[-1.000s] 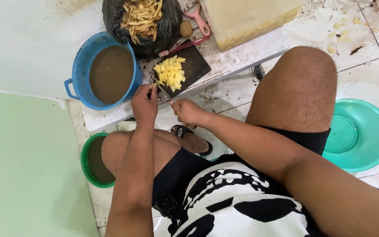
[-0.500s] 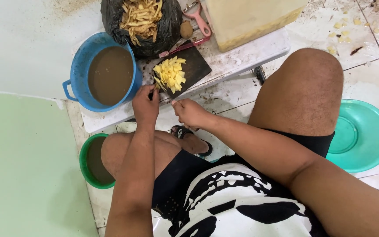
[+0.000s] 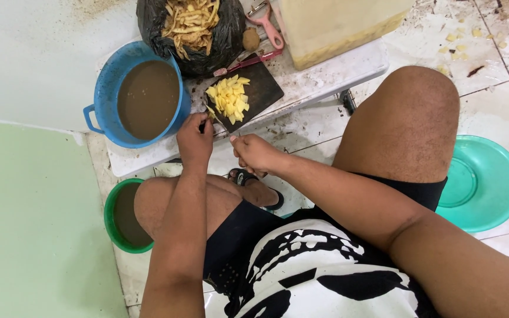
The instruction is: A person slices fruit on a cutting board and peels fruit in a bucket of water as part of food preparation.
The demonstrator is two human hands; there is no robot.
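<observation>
Both hands have drawn back from one cutting board (image 3: 263, 88); two bowls nearby.

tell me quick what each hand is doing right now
Left hand: closed on a dark knife handle, beside the black cutting board.
Right hand: closed, fingers curled; whether it holds anything cannot be told.

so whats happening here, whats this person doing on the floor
A person sits low at a white board, both hands at the near edge of a dark cutting board heaped with yellow cut pieces. The left hand grips what looks like a knife handle; the right hand is closed just beside it. A blue tub of brown water stands to the left, and a black bag of peelings lies behind.
</observation>
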